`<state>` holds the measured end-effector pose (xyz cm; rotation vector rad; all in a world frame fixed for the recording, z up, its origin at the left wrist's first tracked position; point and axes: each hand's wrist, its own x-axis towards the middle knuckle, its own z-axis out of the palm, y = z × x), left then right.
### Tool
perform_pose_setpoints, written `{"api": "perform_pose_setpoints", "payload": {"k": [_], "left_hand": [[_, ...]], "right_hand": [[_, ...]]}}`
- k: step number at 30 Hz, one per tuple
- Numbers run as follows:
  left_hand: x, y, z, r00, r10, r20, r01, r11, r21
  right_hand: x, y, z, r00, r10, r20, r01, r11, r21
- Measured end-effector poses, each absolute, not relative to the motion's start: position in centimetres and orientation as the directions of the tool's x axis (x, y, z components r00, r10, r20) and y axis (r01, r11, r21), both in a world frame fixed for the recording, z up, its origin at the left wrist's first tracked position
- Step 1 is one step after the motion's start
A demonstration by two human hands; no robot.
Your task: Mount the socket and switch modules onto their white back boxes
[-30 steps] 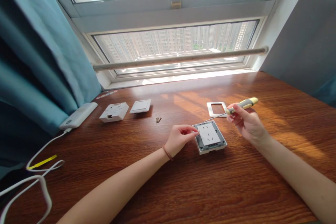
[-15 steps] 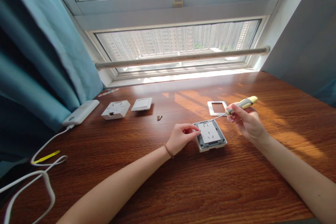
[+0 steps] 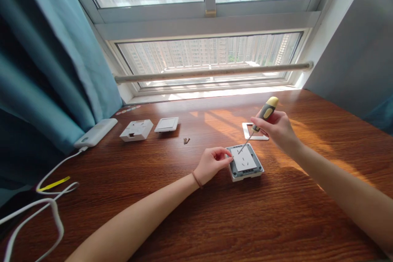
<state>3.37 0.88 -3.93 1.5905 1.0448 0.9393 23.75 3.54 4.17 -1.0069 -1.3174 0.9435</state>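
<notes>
A white wall socket with a grey frame sits on its white back box on the wooden table. At its left edge my left hand is closed, thumb and forefinger pinched together; something tiny may be between them, too small to make out. My right hand grips a yellow-and-grey screwdriver by its handle, blade slanting down to the left. The blade's tip appears over the upper part of the socket's face; whether it touches cannot be made out. Just behind the socket lies a white cover frame, partly hidden by my right hand.
Left of the hands are several screws, a white switch and a white back box. A white power bank with a cable lies by the blue curtain. A yellow strip is near the cable. The window bar runs behind.
My right hand has moved left and tipped the screwdriver more upright, its tip shifting lower over the socket's face. My left hand stays at the socket's edge. The view has tilted slightly.
</notes>
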Motion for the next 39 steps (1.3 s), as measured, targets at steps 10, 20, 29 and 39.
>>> {"api": "perform_pose_setpoints", "payload": {"k": [10,20,29,39], "left_hand": [[3.4,0.9,-3.9,0.359,0.933,0.042,0.178,-0.113,0.978],[3.4,0.9,-4.1,0.361,0.931,0.059,0.195,-0.137,0.971],[3.4,0.8,-3.9,0.390,0.920,0.042,0.192,-0.126,0.973],[3.2,1.1,-3.8,0.450,0.893,-0.006,0.179,-0.083,0.980]], "right_hand": [[23.6,2.8,2.7,-0.025,0.936,0.350,0.003,0.351,-0.937],[23.4,2.7,2.7,-0.084,0.930,0.359,0.103,0.366,-0.925],[23.1,1.9,3.6,-0.232,0.882,0.410,0.044,0.430,-0.902],[23.3,1.4,4.3,-0.363,0.850,0.381,-0.099,0.371,-0.923]]}}
